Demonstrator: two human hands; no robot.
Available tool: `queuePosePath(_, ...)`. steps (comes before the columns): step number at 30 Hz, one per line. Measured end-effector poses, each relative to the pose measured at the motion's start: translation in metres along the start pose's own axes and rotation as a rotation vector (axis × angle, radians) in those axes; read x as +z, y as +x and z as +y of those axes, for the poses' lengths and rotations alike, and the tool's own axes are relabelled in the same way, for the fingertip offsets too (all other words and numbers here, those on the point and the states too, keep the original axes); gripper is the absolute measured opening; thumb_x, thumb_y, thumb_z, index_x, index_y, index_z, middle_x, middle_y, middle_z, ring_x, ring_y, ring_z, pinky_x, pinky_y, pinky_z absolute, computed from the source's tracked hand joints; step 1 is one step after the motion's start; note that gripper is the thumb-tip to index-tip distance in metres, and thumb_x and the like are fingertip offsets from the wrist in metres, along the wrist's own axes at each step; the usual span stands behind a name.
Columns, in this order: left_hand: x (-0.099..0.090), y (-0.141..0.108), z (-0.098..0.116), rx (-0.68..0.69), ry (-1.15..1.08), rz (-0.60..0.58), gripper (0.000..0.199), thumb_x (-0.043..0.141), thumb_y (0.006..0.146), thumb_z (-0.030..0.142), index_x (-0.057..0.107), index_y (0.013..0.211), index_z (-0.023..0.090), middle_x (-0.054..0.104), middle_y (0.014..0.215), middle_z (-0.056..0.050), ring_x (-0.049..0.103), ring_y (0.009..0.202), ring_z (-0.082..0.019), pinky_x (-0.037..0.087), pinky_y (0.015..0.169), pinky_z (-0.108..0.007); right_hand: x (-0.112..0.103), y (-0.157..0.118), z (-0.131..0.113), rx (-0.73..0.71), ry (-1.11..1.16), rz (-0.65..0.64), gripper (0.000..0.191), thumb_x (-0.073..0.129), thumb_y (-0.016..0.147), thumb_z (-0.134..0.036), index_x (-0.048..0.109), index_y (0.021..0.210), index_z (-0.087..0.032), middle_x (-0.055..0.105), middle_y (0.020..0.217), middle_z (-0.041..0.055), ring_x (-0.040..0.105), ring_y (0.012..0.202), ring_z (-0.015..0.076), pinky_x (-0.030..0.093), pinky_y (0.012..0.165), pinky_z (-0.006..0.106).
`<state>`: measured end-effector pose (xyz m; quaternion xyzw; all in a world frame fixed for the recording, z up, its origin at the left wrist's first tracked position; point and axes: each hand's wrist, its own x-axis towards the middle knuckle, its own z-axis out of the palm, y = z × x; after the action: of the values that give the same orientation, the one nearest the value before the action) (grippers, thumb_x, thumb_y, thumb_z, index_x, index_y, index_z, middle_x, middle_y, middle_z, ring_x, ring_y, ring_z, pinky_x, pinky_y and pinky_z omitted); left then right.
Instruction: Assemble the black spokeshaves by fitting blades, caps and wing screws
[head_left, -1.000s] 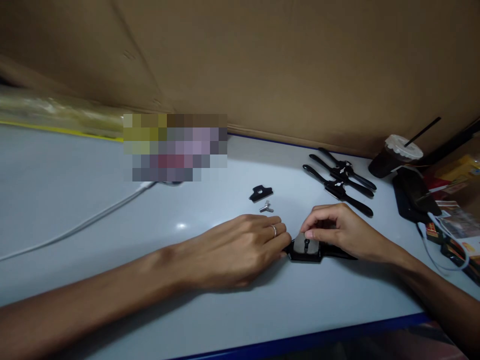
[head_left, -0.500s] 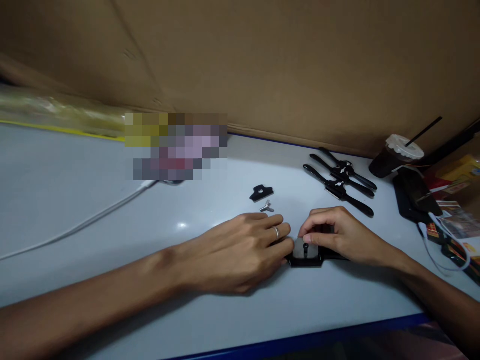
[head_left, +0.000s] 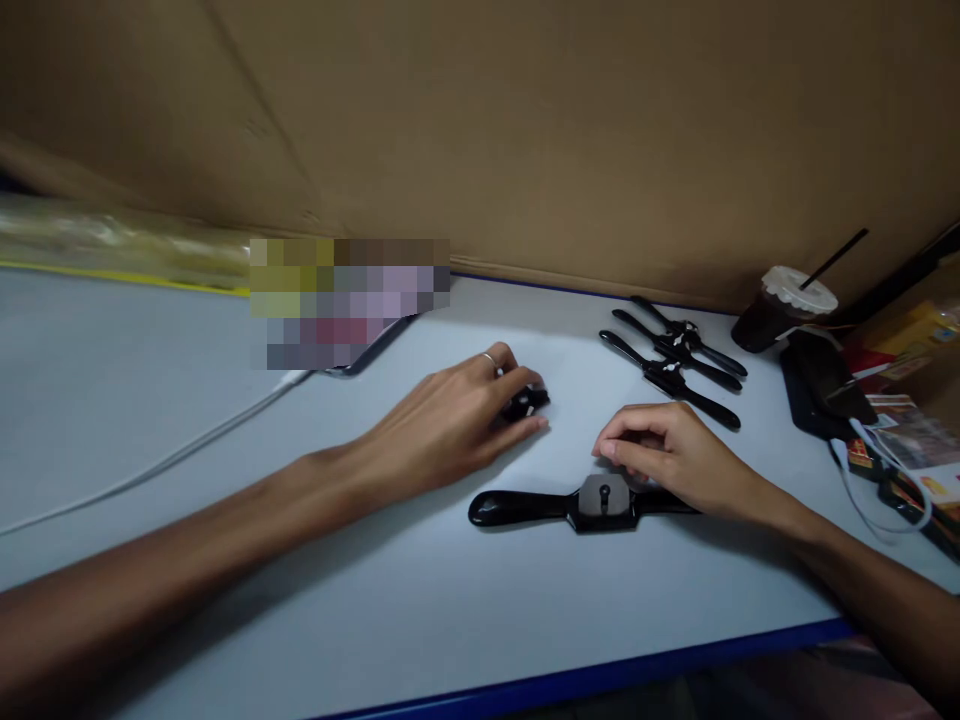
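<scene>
A black spokeshave [head_left: 517, 508] lies on the table, its grey blade [head_left: 592, 497] flat on the body with a dark screw standing in the slot. My right hand [head_left: 675, 455] is just above its right handle, thumb and fingertips curled together with nothing visible between them. Farther back, my left hand [head_left: 472, 400] reaches over the small black cap plate [head_left: 517, 404], fingers and thumb apart around it. The hand partly hides the plate, and the wing screw near it hardly shows.
Several more black spokeshaves [head_left: 671, 350] lie behind my right hand. A lidded drink cup [head_left: 784, 305] with a straw stands at the back right, near a dark phone-like device [head_left: 821, 385] and white cable. Another device [head_left: 375, 345], partly blurred out, lies at the back left. Cardboard [head_left: 525, 130] walls the rear.
My left hand has left the spokeshave's left handle and moved back to the cap plate. My right fingertips have lifted off the blade slightly. The spokeshave stays where it was.
</scene>
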<state>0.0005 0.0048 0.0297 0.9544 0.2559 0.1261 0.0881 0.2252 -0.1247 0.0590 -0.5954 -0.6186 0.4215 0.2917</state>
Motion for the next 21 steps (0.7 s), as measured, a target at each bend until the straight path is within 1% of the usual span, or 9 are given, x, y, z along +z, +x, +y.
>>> queuePosePath(3,0.003,-0.005,0.011,0.089,-0.15,0.045,0.031,0.051,0.102,0.035,0.065,0.123,0.017,0.06,0.105,-0.008,0.061,0.07,-0.015,0.055,0.067,-0.034,0.001,0.002,0.002,-0.068,-0.094,0.074,0.017,0.061,0.092,-0.025,0.07,0.08,-0.019,0.064,0.071,-0.0012,0.053,0.063,0.0119,0.039,0.06,0.028)
queuePosePath(5,0.004,-0.007,0.019,0.103,-0.354,0.078,0.033,0.051,0.101,0.028,0.06,0.131,0.018,0.06,0.108,-0.007,0.064,0.074,-0.014,0.058,0.07,-0.032,0.001,0.003,0.005,-0.139,-0.187,0.136,0.016,0.06,0.093,-0.023,0.071,0.082,-0.02,0.068,0.079,0.0002,0.058,0.07,0.0132,0.041,0.065,0.028)
queuePosePath(8,0.004,-0.008,0.025,0.105,-0.658,0.11,0.037,0.051,0.1,0.02,0.054,0.137,0.019,0.06,0.116,-0.009,0.069,0.095,-0.015,0.062,0.08,-0.03,0.002,0.003,0.009,-0.227,-0.302,0.196,0.016,0.057,0.095,-0.02,0.071,0.085,-0.02,0.068,0.082,0.0008,0.059,0.072,0.0137,0.042,0.067,0.029)
queuePosePath(10,0.004,-0.007,0.027,0.109,-0.723,0.133,0.038,0.05,0.099,0.017,0.053,0.137,0.02,0.059,0.122,-0.01,0.068,0.105,-0.017,0.062,0.085,-0.03,0.0,0.003,0.011,-0.253,-0.383,0.228,0.017,0.055,0.096,-0.02,0.07,0.088,-0.02,0.068,0.083,0.0016,0.059,0.072,0.0141,0.042,0.067,0.029)
queuePosePath(11,0.005,-0.007,0.026,0.114,-0.705,0.158,0.037,0.049,0.099,0.015,0.053,0.136,0.02,0.06,0.122,-0.01,0.068,0.106,-0.018,0.062,0.086,-0.032,-0.002,0.002,0.011,-0.252,-0.423,0.239,0.016,0.055,0.096,-0.02,0.07,0.09,-0.02,0.068,0.084,0.0021,0.058,0.072,0.0144,0.042,0.068,0.03)
queuePosePath(13,0.005,-0.008,0.026,0.138,-0.616,0.203,0.034,0.048,0.1,0.014,0.055,0.132,0.019,0.063,0.117,-0.009,0.067,0.102,-0.018,0.06,0.086,-0.034,-0.008,0.002,0.01,-0.225,-0.493,0.233,0.014,0.056,0.095,-0.02,0.069,0.091,-0.02,0.069,0.086,0.0026,0.058,0.071,0.0147,0.042,0.068,0.03)
queuePosePath(15,0.005,-0.01,0.026,0.196,-0.52,0.224,0.028,0.047,0.101,0.015,0.057,0.126,0.018,0.065,0.111,-0.008,0.065,0.097,-0.017,0.057,0.084,-0.033,-0.017,0.001,0.007,-0.178,-0.552,0.22,0.012,0.057,0.094,-0.019,0.068,0.088,-0.021,0.069,0.085,0.0022,0.058,0.07,0.0149,0.041,0.067,0.03)
queuePosePath(18,0.002,-0.013,0.029,0.367,-0.354,0.163,0.021,0.048,0.103,0.024,0.06,0.118,0.015,0.064,0.104,-0.008,0.061,0.089,-0.018,0.054,0.077,-0.031,-0.03,-0.001,0.0,-0.073,-0.652,0.218,0.012,0.061,0.092,-0.021,0.066,0.082,-0.021,0.07,0.082,0.0017,0.058,0.071,0.0162,0.038,0.066,0.031)
queuePosePath(21,0.0,-0.015,0.033,0.515,-0.2,0.092,0.026,0.047,0.105,0.033,0.063,0.109,0.014,0.062,0.092,-0.007,0.056,0.08,-0.02,0.049,0.071,-0.033,-0.037,-0.003,-0.004,0.069,-0.723,0.131,0.016,0.067,0.091,-0.035,0.067,0.081,-0.022,0.069,0.076,0.0016,0.057,0.068,0.0173,0.035,0.064,0.032)
